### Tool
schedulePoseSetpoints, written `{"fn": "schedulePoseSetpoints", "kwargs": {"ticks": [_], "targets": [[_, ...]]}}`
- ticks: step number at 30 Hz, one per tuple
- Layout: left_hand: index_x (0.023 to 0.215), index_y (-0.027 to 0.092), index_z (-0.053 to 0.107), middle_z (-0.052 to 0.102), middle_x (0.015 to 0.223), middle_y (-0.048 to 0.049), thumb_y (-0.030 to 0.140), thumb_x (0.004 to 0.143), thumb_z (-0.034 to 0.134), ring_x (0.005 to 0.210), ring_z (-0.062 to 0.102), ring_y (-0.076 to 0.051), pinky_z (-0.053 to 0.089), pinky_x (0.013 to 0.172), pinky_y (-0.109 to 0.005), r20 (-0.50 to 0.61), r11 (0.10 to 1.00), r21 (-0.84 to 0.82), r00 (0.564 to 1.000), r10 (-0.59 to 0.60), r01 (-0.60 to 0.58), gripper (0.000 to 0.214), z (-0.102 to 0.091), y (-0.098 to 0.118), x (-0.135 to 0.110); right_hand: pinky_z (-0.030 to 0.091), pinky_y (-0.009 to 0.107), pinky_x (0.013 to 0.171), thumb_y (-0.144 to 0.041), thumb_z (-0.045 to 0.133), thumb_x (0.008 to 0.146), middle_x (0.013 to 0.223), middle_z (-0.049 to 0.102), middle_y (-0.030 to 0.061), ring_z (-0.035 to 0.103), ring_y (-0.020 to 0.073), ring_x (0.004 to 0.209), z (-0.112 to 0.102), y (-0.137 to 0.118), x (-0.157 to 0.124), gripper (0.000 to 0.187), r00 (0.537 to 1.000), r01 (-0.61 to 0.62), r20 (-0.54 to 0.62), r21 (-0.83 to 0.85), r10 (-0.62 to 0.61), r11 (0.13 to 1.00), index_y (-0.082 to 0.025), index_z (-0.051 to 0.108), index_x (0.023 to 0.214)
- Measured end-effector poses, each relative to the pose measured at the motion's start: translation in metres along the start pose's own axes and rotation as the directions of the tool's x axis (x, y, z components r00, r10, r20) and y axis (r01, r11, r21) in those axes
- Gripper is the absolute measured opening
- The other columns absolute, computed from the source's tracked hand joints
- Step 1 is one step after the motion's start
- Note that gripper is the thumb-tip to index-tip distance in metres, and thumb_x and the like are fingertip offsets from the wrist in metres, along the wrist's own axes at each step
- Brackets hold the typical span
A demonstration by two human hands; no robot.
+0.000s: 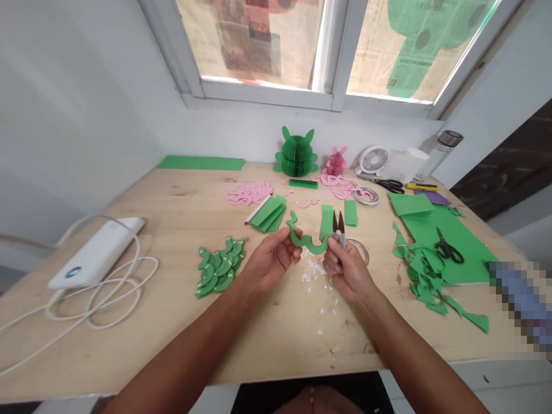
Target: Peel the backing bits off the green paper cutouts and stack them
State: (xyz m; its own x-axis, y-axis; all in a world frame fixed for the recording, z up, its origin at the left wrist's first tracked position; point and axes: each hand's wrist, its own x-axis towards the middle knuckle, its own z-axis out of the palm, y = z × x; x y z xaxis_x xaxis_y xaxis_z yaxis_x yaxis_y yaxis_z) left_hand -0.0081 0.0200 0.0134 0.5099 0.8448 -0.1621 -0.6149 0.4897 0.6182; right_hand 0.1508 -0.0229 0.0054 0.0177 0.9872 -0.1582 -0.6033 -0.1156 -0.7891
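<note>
Stretched between both hands is a wavy green paper cutout (318, 249), its far left tip curling upward. My left hand (276, 256) pinches it near the left part. My right hand (348, 261) grips thread snips (338, 223), blades pointing away and apart, while its thumb and finger touch the cutout's right end. White paper scraps (317, 267) lie on the table below the hands. Left of my left hand is a pile of curved green paper pieces (221, 267) with small white tabs. A roll of tape (361, 250) lies partly hidden behind my right hand.
Green folded paper (268, 214) and pink cutouts (248, 193) lie beyond the hands. Green offcuts (425, 273) and black scissors (448, 247) are at right. A white power box (97, 253) with looped cable is at left. A honeycomb paper figure (296, 154) and fan (373, 159) stand behind.
</note>
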Motion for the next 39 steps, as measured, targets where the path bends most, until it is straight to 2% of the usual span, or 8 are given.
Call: {"fn": "schedulePoseSetpoints", "kwargs": {"ticks": [4, 10, 15, 21, 28, 31, 34, 39], "targets": [[0.081, 0.013, 0.064, 0.065, 0.072, -0.0029, 0.022, 0.078, 0.06, 0.058, 0.058, -0.01, 0.046, 0.055, -0.021, -0.011, 0.999, -0.024, 1.0, -0.028, 0.028, 0.01, 0.001, -0.002, 0.0, 0.015, 0.017, 0.037, -0.032, 0.07, 0.071, 0.046, 0.038, -0.0099, 0.02, 0.002, 0.037, 0.0, 0.0, 0.0, 0.024, 1.0, -0.003, 0.009, -0.004, 0.003, 1.0, -0.018, 0.051, 0.071], [0.075, 0.013, 0.064, 0.065, 0.07, -0.0027, 0.022, 0.08, 0.059, 0.061, 0.06, -0.01, 0.046, 0.056, -0.021, -0.012, 0.998, -0.024, 0.998, -0.065, 0.064, 0.011, 0.004, -0.005, -0.004, 0.016, 0.018, 0.039, -0.034, 0.069, 0.071, 0.047, 0.036, -0.0096, 0.019, 0.0025, 0.038, 0.006, -0.004, -0.006, 0.025, 0.983, -0.103, 0.149, -0.02, 0.105, 0.994, -0.018, 0.05, 0.068], [0.076, 0.012, 0.066, 0.063, 0.065, -0.0038, 0.025, 0.077, 0.059, 0.063, 0.06, -0.014, 0.047, 0.063, -0.026, 0.056, 0.995, 0.072, 0.995, -0.079, 0.075, 0.015, 0.005, -0.003, -0.009, 0.014, 0.019, 0.04, -0.037, 0.068, 0.071, 0.047, 0.032, -0.0103, 0.016, 0.0028, 0.039, 0.006, -0.006, -0.01, 0.027, 0.953, -0.142, 0.258, -0.077, 0.157, 0.987, -0.018, 0.049, 0.066], [0.07, 0.013, 0.067, 0.058, 0.06, -0.0041, 0.031, 0.072, 0.062, 0.058, 0.056, -0.015, 0.045, 0.06, -0.028, 0.187, 0.984, 0.159, 0.976, -0.111, 0.082, 0.019, 0.003, 0.001, -0.011, 0.015, 0.019, 0.042, -0.036, 0.067, 0.073, 0.045, 0.028, -0.0116, 0.014, 0.0031, 0.039, 0.003, -0.004, -0.012, 0.021, 0.915, -0.172, 0.354, -0.088, 0.192, 0.981, -0.018, 0.056, 0.076], [0.071, 0.011, 0.067, 0.058, 0.057, -0.0034, 0.032, 0.07, 0.066, 0.054, 0.055, -0.013, 0.044, 0.055, -0.025, 0.209, 0.977, 0.185, 0.967, -0.146, 0.107, 0.022, 0.004, -0.001, -0.013, 0.016, 0.018, 0.042, -0.033, 0.068, 0.072, 0.044, 0.029, -0.0111, 0.016, 0.0031, 0.039, 0.003, -0.004, -0.014, 0.02, 0.896, -0.209, 0.384, -0.083, 0.225, 0.974, -0.017, 0.057, 0.076], [0.08, 0.012, 0.068, 0.064, 0.065, -0.0045, 0.031, 0.076, 0.063, 0.058, 0.058, -0.012, 0.045, 0.057, -0.023, 0.116, 0.989, 0.113, 0.988, -0.103, 0.09, 0.021, 0.004, -0.003, -0.009, 0.014, 0.018, 0.041, -0.032, 0.066, 0.075, 0.044, 0.029, -0.0109, 0.016, 0.0029, 0.039, 0.003, -0.003, -0.011, 0.019, 0.939, -0.144, 0.311, -0.03, 0.146, 0.989, -0.017, 0.054, 0.073], [0.094, 0.012, 0.065, 0.066, 0.073, -0.0058, 0.031, 0.08, 0.058, 0.06, 0.059, -0.012, 0.045, 0.057, -0.022, 0.04, 0.993, 0.067, 0.995, -0.096, 0.093, 0.024, 0.003, -0.004, -0.002, 0.013, 0.018, 0.039, -0.032, 0.066, 0.075, 0.044, 0.035, -0.0102, 0.017, 0.0026, 0.037, 0.002, -0.001, -0.005, 0.023, 0.992, -0.008, 0.126, 0.024, 0.005, 1.0, -0.018, 0.049, 0.068], [0.095, 0.013, 0.062, 0.066, 0.082, -0.0088, 0.033, 0.082, 0.056, 0.071, 0.063, -0.017, 0.048, 0.057, -0.024, -0.015, 0.985, 0.058, 0.987, -0.159, 0.16, 0.024, 0.003, -0.008, 0.001, 0.015, 0.017, 0.036, -0.036, 0.069, 0.071, 0.045, 0.044, -0.0089, 0.022, 0.0028, 0.035, 0.001, 0.0, 0.002, 0.024, 0.979, 0.141, -0.138, -0.087, -0.152, 0.986, -0.019, 0.052, 0.073]]}}
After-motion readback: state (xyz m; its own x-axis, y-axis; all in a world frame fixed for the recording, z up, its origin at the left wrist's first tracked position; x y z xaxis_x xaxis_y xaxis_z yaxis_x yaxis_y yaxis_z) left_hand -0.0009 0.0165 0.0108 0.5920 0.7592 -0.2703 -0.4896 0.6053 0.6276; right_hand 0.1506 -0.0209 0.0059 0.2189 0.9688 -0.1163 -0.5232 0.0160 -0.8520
